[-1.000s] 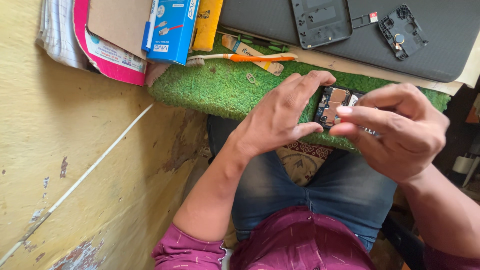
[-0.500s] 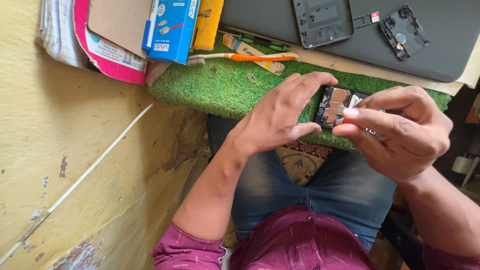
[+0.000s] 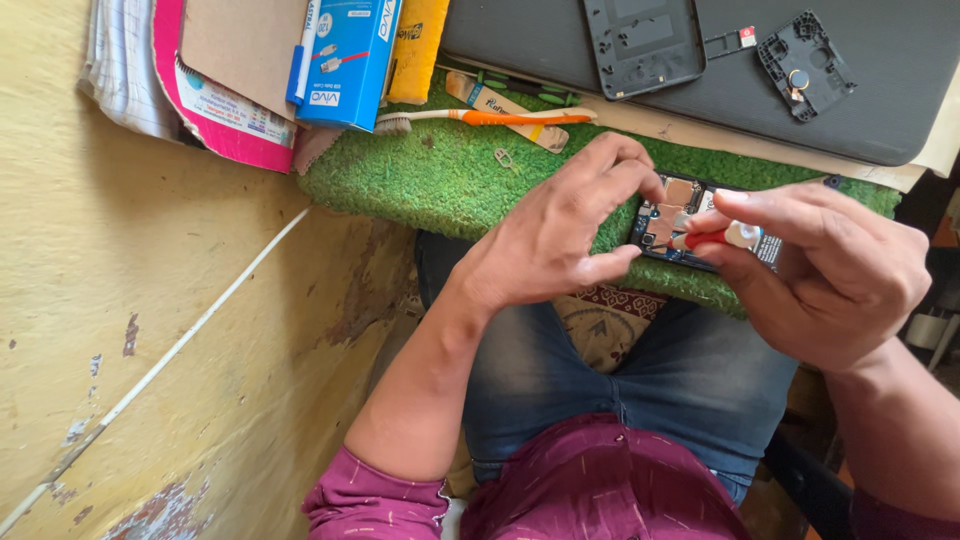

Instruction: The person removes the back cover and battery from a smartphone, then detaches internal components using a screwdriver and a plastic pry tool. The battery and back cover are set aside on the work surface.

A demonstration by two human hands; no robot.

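The left hand [image 3: 555, 235] reaches in from 7 o'clock, wrist bent, fingers curled narrow, their tips steadying the top edge of the opened phone [image 3: 672, 222], thumb stretched toward its lower edge. The right hand [image 3: 830, 270] comes in from 4 o'clock, fingers pinched shut on a small red-tipped tool [image 3: 715, 239], whose tip rests on the phone's exposed board. The phone lies on the green mat [image 3: 440, 175], near its 4 o'clock edge, just above the person's lap.

One phone is in hand. At 12 o'clock one grey back cover [image 3: 643, 45] lies on a dark slab [image 3: 900, 90], with one small black frame part [image 3: 805, 65] at 1 o'clock and one tiny tray [image 3: 730, 42] between them. One orange-and-white toothbrush [image 3: 480, 118] lies across the mat's top edge, over one flat strip tool [image 3: 505, 108]. One small metal clip [image 3: 503, 157] sits on the mat below it.

At 11 o'clock stand one blue box [image 3: 350, 60], one yellow pack [image 3: 420, 45] beside it, one brown card [image 3: 235, 45] and one pink-edged booklet [image 3: 215, 115]. Whether the box holds anything cannot be told.
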